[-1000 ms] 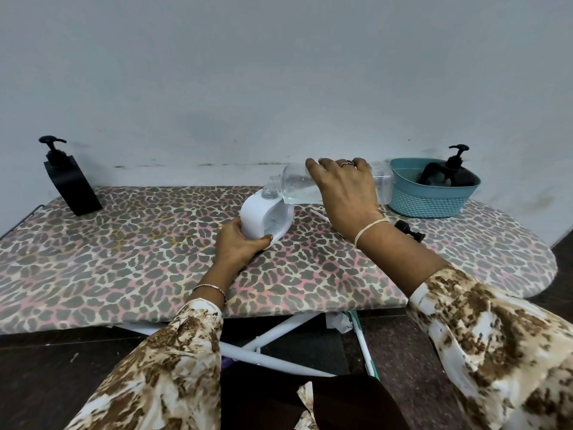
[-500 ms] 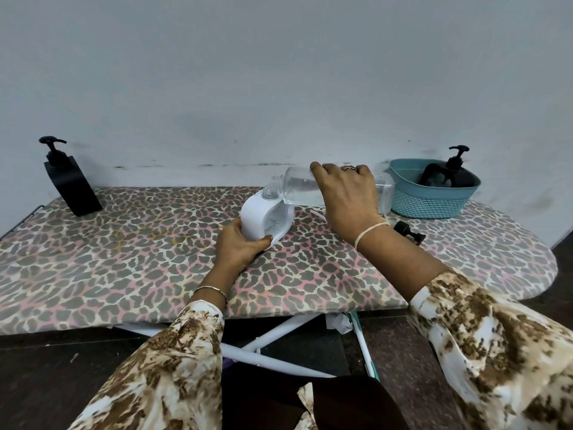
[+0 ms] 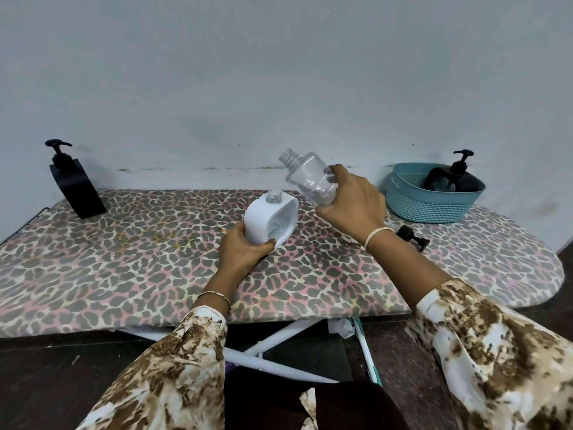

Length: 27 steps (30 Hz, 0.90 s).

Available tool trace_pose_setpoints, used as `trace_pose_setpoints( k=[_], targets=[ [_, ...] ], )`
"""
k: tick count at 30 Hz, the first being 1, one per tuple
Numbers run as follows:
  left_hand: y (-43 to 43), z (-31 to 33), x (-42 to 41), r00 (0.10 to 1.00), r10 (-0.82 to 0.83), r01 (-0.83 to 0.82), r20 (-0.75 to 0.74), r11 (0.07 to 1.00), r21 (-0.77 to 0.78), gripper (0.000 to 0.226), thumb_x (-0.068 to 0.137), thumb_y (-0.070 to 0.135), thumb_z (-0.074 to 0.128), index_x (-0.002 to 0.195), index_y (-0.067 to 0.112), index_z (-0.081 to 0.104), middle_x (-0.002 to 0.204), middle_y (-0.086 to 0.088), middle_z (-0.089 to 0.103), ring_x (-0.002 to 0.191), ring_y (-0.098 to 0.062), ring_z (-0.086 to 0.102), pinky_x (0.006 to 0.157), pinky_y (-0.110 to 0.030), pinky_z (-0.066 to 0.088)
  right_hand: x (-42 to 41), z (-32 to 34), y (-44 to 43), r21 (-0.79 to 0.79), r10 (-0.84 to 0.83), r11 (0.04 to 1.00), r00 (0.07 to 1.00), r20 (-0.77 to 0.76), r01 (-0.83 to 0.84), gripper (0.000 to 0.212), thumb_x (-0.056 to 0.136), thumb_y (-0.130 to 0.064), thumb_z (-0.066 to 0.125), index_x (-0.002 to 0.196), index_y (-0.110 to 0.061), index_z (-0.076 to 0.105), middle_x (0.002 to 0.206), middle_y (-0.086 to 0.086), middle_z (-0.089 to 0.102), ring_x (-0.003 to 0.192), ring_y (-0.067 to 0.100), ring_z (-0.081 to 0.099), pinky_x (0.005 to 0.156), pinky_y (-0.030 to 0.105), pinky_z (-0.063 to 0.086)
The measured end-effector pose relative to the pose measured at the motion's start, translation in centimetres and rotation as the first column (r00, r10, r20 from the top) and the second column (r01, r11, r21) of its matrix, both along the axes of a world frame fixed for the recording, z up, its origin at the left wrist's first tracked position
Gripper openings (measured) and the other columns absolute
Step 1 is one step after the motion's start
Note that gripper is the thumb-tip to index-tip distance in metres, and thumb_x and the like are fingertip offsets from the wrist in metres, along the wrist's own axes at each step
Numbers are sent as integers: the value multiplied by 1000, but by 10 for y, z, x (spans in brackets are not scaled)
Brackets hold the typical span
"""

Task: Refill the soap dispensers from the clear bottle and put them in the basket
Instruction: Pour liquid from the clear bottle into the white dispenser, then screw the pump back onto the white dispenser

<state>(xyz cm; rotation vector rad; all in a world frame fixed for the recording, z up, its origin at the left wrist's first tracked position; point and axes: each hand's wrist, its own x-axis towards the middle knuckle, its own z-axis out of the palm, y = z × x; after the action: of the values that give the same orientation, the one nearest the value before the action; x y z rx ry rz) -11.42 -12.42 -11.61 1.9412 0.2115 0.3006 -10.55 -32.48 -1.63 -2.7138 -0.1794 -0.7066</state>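
Clear bottle [image 3: 311, 179] lifted off white dispenser [image 3: 270, 219]; base hidden behind right hand [image 3: 350, 202].

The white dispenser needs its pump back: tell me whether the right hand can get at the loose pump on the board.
Probably not yet: the right hand holds the clear bottle. The loose pump lies unobstructed beside that wrist.

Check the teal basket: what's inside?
One black pump dispenser leans inside the teal basket, pump head above the rim. The wall hides the basket floor, so anything else there can't be seen.

Brown-white blotched sleeves [image 3: 173, 361], thin wrist bangles [image 3: 214, 295].
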Motion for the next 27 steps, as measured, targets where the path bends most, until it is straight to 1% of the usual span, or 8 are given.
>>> trace_pose_setpoints(
  k=[2,4,7,10,13,20,25,27],
  targets=[
    [0,0,0,1000,-2,2,-1,1000,-8,67,60,19,89,120,11,60,114,-5,68,102,-21,65,90,-39,54,3,0,-1,162,11,987,999,-32,-5,61,73,-52,69,125,-28,50,114,-9,64,95,17,63,69,27,45],
    [1,-1,1,1000,-1,1,-10,1000,-15,68,59,20,89,120,12,60,115,-5,68,102,-21,65,91,-41,54,6,-4,-3,313,16,950,998,-55,2,62,67,-50,74,122,-29,53,110,-8,64,93,15,62,70,27,48],
    [1,-2,1,1000,3,-3,-13,1000,-14,67,59,21,89,118,13,60,114,-4,68,100,-20,65,90,-41,54,10,-16,-5,595,29,803,997,-74,20,65,60,-41,85,116,-29,56,101,-10,65,86,11,63,73,31,55],
    [0,-1,0,1000,11,-11,-10,1000,-7,67,60,21,89,119,13,60,115,-5,68,100,-20,64,90,-38,54,18,-28,-4,744,-6,666,997,-81,64,61,56,-38,89,108,-29,57,98,-11,66,86,10,64,79,37,56],
    [-1,0,0,1000,16,-16,-11,1000,-1,66,60,21,89,119,12,60,115,-5,68,100,-20,64,89,-38,54,25,-42,0,794,-14,602,995,-98,87,60,53,-36,91,101,-31,54,96,-12,66,88,11,65,82,40,55],
    [-1,0,-1,1000,22,-22,-15,1000,10,67,59,23,89,119,13,60,115,-5,68,101,-22,64,90,-41,54,36,-64,5,768,-41,629,991,-127,125,73,49,-44,90,110,-23,55,107,-4,66,97,18,64,88,42,54],
    [-1,1,-2,1000,22,-22,-11,1000,20,69,59,23,89,120,12,60,115,-6,68,102,-22,65,90,-42,54,23,-60,-1,831,152,556,980,-128,22,84,53,-25,93,122,-17,47,122,2,59,111,18,58,96,30,47],
    [-1,1,-3,1000,24,-23,-7,1000,21,68,59,23,89,120,12,60,115,-6,68,102,-22,65,90,-42,54,12,-60,-10,813,243,581,958,-152,-19,94,54,-18,92,132,-15,40,130,3,53,119,15,50,101,26,41]
  ],
)
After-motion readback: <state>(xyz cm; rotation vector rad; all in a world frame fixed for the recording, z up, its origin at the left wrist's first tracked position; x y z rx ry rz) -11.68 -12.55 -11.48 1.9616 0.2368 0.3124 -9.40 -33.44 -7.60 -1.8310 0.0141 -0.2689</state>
